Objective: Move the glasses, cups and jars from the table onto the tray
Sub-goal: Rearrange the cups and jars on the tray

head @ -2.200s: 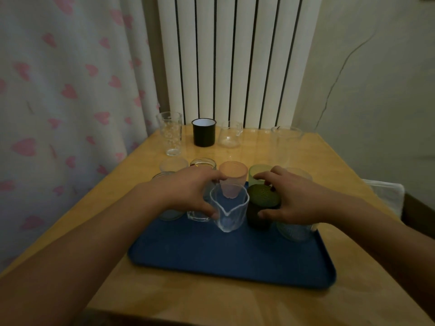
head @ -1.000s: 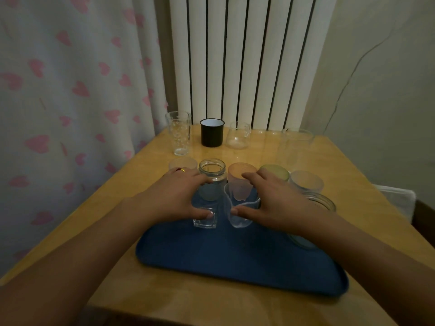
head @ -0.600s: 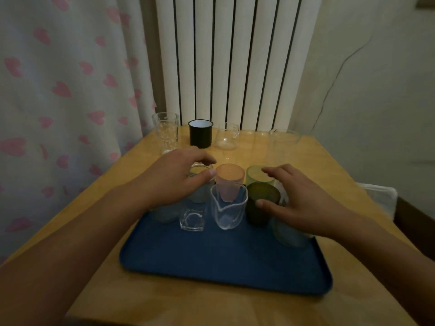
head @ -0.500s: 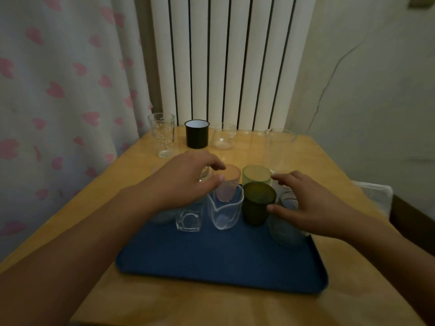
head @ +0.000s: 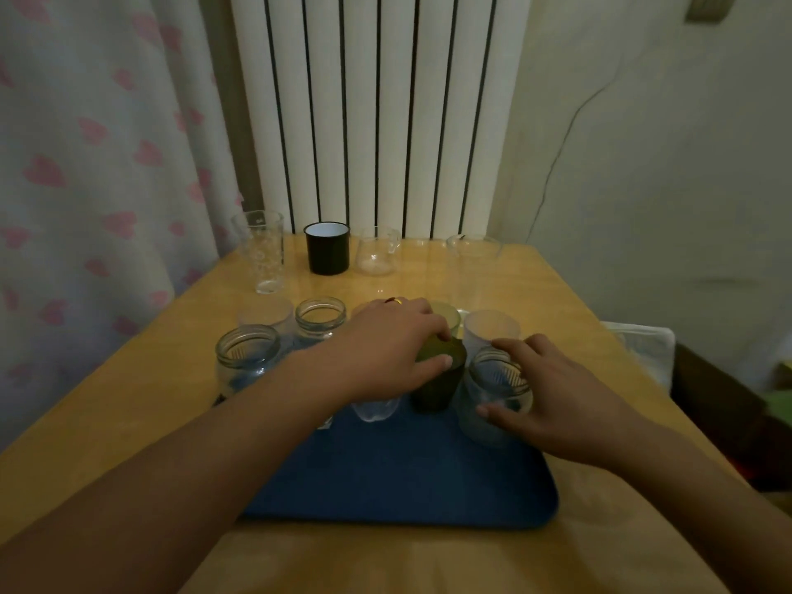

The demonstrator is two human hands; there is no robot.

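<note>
left hand (head: 385,353) fingers curl round upright green cup (head: 437,385); right hand (head: 553,405) fingers clasp upright jar (head: 493,396).

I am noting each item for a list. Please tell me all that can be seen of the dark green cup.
The green cup is dark, see-through olive, like tinted glass, round, narrowing slightly toward its base. It stands upright on the blue tray, at its far side, between a clear glass and a jar. The left hand grips its rim from above and hides most of its mouth. Whether it holds anything cannot be told.
</note>
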